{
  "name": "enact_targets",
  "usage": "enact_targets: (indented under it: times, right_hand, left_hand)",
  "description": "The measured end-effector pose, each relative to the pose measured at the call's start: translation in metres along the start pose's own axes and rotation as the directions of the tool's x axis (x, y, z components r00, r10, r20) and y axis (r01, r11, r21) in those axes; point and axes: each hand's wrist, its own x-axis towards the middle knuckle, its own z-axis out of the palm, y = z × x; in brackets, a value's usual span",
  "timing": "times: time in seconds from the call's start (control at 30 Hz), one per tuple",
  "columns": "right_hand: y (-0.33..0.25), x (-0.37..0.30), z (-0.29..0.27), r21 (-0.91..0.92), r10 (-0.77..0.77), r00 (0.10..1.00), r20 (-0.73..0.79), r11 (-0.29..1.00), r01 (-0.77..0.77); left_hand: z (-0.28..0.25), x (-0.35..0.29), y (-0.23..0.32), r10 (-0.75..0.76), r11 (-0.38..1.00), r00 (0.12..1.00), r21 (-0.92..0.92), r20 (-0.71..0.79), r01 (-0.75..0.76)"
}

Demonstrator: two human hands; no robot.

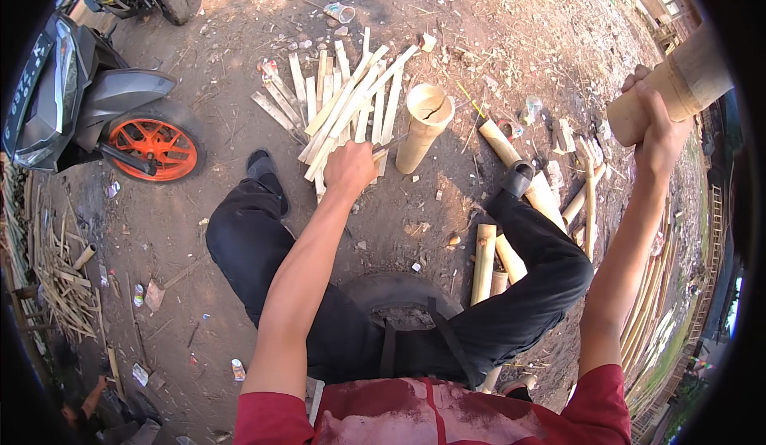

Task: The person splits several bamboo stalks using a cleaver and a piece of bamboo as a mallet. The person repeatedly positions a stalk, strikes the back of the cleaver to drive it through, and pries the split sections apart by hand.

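Note:
My left hand [351, 169] is closed in a fist on a thin blade-like tool [389, 146], most of it hidden by the fingers. Its visible end points toward an upright bamboo section [421, 138] standing on the dirt, whose top rim shows a dark crack. Whether tool and bamboo touch, I cannot tell. Raised at the far right, my right hand [664, 122] grips a thick bamboo piece [696, 78], which is cut off by the picture's edge. Beyond my left fist lies a fanned pile of split bamboo strips [351, 102].
Bamboo sections [483, 263] lie beside my right leg, and a tyre [383, 289] is between my legs. A motorbike with an orange wheel [153, 150] stands at left. More strips [68, 285] lie at far left; long poles [645, 301] lie at right. Litter dots the dirt.

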Motion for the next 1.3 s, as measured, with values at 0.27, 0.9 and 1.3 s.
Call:
enact_targets:
  times: [0.27,0.9,1.3]
  right_hand:
    - [0.207,-0.204,0.061,-0.751,0.729,0.611,0.309,0.581,-0.314]
    - [0.205,-0.165,0.075,-0.654,0.639,0.678,0.363,0.693,-0.303]
    - [0.246,-0.171,0.06,-0.459,0.448,0.872,0.196,0.828,-0.322]
  left_hand:
    - [0.019,0.019,-0.003,0.038,0.998,0.999,0.048,0.027,-0.039]
    - [0.066,0.039,-0.006,0.054,0.993,0.999,-0.102,0.003,-0.053]
    - [0.063,0.044,0.004,0.038,0.979,0.995,-0.203,0.09,-0.019]
